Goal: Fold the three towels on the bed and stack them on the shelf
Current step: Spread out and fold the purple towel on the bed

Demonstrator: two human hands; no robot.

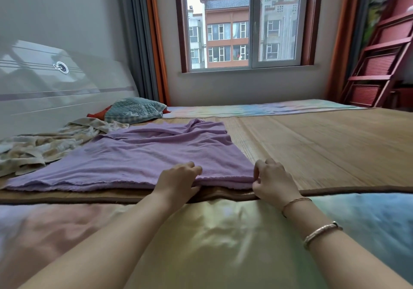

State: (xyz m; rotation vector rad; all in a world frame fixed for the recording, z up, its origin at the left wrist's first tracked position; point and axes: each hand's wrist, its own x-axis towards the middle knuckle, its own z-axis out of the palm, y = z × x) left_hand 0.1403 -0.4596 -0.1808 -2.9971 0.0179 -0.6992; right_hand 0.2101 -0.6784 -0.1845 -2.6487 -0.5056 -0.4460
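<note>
A purple towel [143, 154] lies spread on the bamboo mat [312, 145], doubled over with two layered edges along its near side. My left hand [178, 179] grips that near edge, thumb on top and fingers tucked under the cloth. My right hand [272, 179] pinches the towel's near right corner. A crumpled cream and beige towel [44, 145] lies at the left, partly under the purple one. A teal quilted cloth [134, 109] sits bunched near the headboard, over something red.
A white headboard [55, 83] stands at the left. A red slatted shelf [380, 54] leans at the far right beside an orange curtain. A pastel sheet [201, 244] covers the near bed. A window is straight ahead.
</note>
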